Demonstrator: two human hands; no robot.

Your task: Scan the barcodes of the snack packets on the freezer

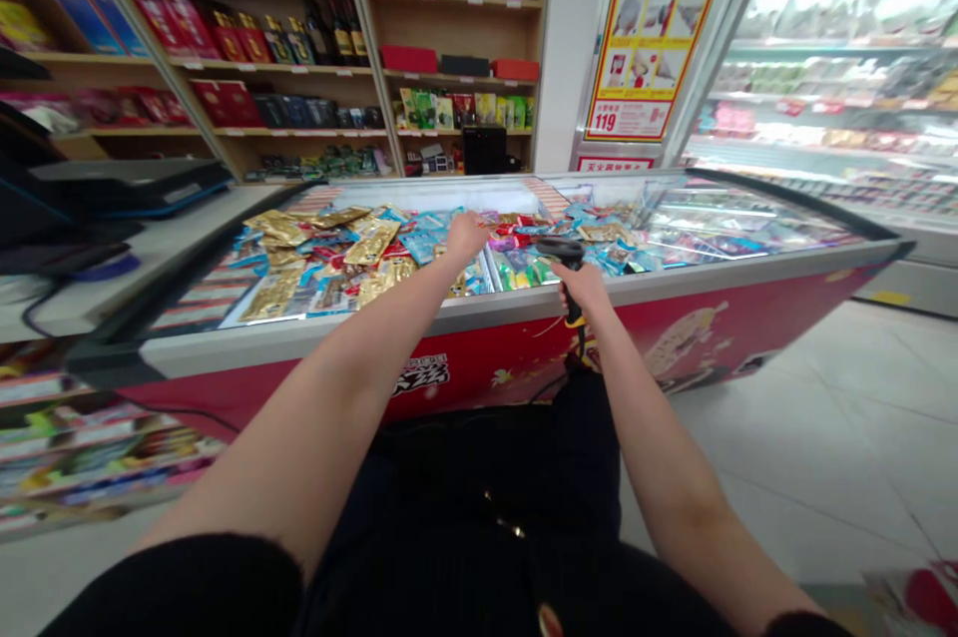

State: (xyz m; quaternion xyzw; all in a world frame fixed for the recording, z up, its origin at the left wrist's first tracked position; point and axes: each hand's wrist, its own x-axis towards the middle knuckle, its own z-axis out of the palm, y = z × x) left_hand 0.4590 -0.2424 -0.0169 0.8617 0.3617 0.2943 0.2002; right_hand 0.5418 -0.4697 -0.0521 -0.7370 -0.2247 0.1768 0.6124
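From my remote seat I look first at the right hand [582, 286]: it is closed around the grip of a black handheld barcode scanner [570, 270], and the scanner head points forward, above the freezer rim. I judge this scanner light and stiff, so the grip under the head is the good place to hold it, as the hand does now. The left hand [468, 236] reaches out over the freezer with its fingers [458, 223] drawn narrow, just above the packets. I cannot tell if it holds one, because the hand covers that spot. Below it lie many snack packets [374, 243] of gold foil and blue film, heaped loosely in a chest freezer [374, 332]. I think they are light, soft and slippery, so they may slide on each other; a pinch on the flat sealed edge seems safest. The freezer has a red front panel [494, 377]. Behind it stand wooden shelves [449, 76] with boxes and bottles.
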